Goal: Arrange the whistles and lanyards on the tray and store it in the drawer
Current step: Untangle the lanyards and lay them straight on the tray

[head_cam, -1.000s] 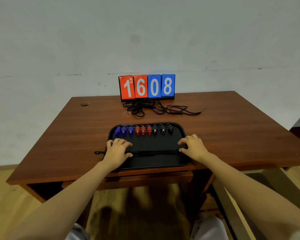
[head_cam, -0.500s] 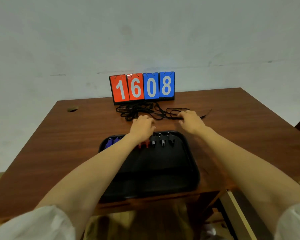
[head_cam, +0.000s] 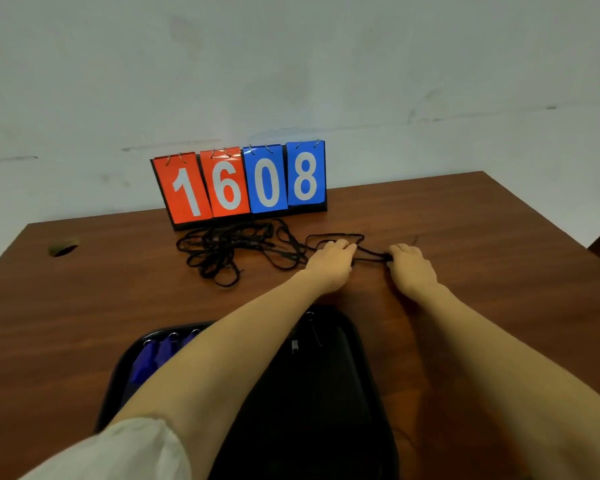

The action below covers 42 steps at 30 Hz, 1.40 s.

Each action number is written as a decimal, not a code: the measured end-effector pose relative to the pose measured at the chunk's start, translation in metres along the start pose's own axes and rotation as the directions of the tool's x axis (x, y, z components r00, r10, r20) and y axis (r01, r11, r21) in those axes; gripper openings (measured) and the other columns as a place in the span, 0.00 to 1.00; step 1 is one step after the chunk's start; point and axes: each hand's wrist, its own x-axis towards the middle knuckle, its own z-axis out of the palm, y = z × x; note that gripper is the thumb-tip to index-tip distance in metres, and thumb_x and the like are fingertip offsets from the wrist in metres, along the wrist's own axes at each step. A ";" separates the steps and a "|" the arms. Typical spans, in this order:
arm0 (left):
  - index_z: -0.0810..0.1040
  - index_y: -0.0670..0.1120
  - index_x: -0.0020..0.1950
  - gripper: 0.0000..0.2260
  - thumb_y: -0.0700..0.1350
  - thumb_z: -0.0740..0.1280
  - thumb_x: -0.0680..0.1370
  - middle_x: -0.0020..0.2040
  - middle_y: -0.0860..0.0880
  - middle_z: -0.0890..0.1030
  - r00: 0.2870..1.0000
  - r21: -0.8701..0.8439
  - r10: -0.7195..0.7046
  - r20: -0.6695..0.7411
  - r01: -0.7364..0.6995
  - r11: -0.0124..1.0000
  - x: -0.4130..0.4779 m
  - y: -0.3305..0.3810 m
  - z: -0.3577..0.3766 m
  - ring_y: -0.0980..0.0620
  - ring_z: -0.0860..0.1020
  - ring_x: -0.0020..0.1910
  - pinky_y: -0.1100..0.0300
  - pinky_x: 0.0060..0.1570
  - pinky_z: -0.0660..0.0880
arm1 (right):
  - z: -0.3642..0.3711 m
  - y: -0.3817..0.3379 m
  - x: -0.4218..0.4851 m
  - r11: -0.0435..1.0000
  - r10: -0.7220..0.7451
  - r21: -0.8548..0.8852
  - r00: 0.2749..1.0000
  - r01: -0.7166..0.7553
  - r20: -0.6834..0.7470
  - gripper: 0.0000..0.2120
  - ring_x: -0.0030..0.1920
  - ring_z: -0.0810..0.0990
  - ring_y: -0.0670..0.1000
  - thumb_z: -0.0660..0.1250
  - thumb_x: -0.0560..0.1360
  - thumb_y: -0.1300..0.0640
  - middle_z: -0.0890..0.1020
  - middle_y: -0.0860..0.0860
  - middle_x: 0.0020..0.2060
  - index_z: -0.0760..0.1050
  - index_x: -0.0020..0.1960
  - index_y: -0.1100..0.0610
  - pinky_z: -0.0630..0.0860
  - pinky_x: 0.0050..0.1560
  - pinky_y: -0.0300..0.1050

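A black tray (head_cam: 357, 344) lies on the wooden table near me. Blue whistles (head_cam: 160, 355) show at its far left, and one black whistle (head_cam: 314, 332) at its far right; my left forearm hides the others. A tangle of black lanyards (head_cam: 229, 249) lies behind the tray, in front of the scoreboard. My left hand (head_cam: 331, 261) and my right hand (head_cam: 409, 265) reach past the tray to the right end of the tangle. Each pinches one black lanyard (head_cam: 369, 256) that stretches between them.
A flip scoreboard (head_cam: 239, 183) reading 1608 stands at the table's back edge against the white wall. A round cable hole (head_cam: 63, 247) sits at the back left of the table (head_cam: 66, 323). The table's right edge drops off beyond my right arm.
Both hands moved from the tray's near end, over the whistles, to the lanyards at the right and took hold of one. My head leaned forward, so the tray sits lower in view.
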 end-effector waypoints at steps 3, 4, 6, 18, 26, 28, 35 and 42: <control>0.53 0.42 0.77 0.26 0.42 0.58 0.81 0.76 0.43 0.58 0.999 0.020 0.031 0.014 -0.031 0.999 0.012 0.012 0.012 0.42 0.58 0.74 0.48 0.71 0.61 | 0.007 0.004 -0.004 0.996 -0.054 -0.079 0.988 0.043 -0.145 0.14 0.68 0.65 0.58 0.56 0.80 0.59 0.73 0.56 0.64 0.68 0.65 0.57 0.64 0.65 0.52; 0.53 0.42 0.77 0.26 0.42 0.58 0.81 0.76 0.43 0.58 0.999 0.034 0.048 0.011 -0.048 0.998 0.013 0.016 0.016 0.42 0.58 0.74 0.48 0.70 0.60 | 0.009 0.006 -0.008 0.992 -0.090 -0.102 0.981 0.073 -0.169 0.14 0.69 0.65 0.57 0.56 0.80 0.58 0.73 0.55 0.64 0.69 0.64 0.57 0.62 0.67 0.52; 0.54 0.42 0.77 0.25 0.44 0.58 0.81 0.75 0.43 0.60 0.996 0.083 0.084 -0.014 -0.083 0.993 0.011 0.022 0.022 0.42 0.60 0.73 0.48 0.68 0.60 | 0.012 0.009 -0.015 0.979 -0.185 -0.116 0.964 0.166 -0.188 0.13 0.70 0.65 0.55 0.57 0.80 0.56 0.75 0.54 0.64 0.71 0.63 0.56 0.58 0.71 0.52; 0.79 0.42 0.56 0.12 0.46 0.59 0.81 0.52 0.43 0.82 0.925 -0.127 -0.115 -0.362 0.073 0.989 -0.065 0.005 -0.048 0.42 0.78 0.51 0.52 0.50 0.71 | -0.085 -0.020 -0.057 0.910 -0.393 -0.066 0.798 0.410 -0.456 0.11 0.49 0.81 0.59 0.62 0.79 0.57 0.83 0.55 0.46 0.80 0.56 0.58 0.75 0.47 0.51; 0.78 0.38 0.53 0.12 0.43 0.57 0.82 0.49 0.41 0.79 0.799 -0.098 -0.127 -0.587 0.085 0.992 -0.157 -0.016 -0.133 0.41 0.76 0.48 0.54 0.44 0.68 | -0.177 -0.058 -0.114 0.920 -0.325 -0.006 0.757 0.391 -0.567 0.12 0.48 0.79 0.56 0.58 0.81 0.52 0.80 0.53 0.46 0.78 0.57 0.54 0.72 0.42 0.47; 0.78 0.39 0.54 0.12 0.43 0.57 0.82 0.49 0.41 0.79 0.752 -0.029 -0.112 -0.649 0.123 0.992 -0.180 -0.020 -0.151 0.41 0.76 0.49 0.55 0.44 0.67 | -0.194 -0.071 -0.127 0.925 -0.307 0.003 0.752 0.380 -0.583 0.13 0.47 0.79 0.56 0.57 0.81 0.52 0.81 0.53 0.47 0.78 0.57 0.54 0.73 0.42 0.47; 0.75 0.42 0.64 0.15 0.45 0.54 0.83 0.55 0.42 0.78 0.707 -0.125 -0.201 -0.678 0.158 0.980 -0.266 -0.028 -0.197 0.44 0.76 0.54 0.55 0.52 0.71 | -0.235 -0.103 -0.176 0.923 -0.274 0.023 0.697 0.385 -0.662 0.15 0.42 0.78 0.53 0.57 0.81 0.48 0.82 0.52 0.44 0.78 0.54 0.55 0.70 0.37 0.44; 0.74 0.40 0.60 0.11 0.38 0.57 0.80 0.49 0.43 0.80 0.753 -0.446 -0.335 -0.566 0.062 0.893 -0.332 -0.052 -0.178 0.49 0.73 0.37 0.61 0.37 0.69 | -0.215 -0.112 -0.207 0.838 -0.386 0.217 0.826 0.500 -0.411 0.16 0.44 0.77 0.50 0.51 0.82 0.60 0.81 0.55 0.51 0.72 0.65 0.58 0.73 0.46 0.42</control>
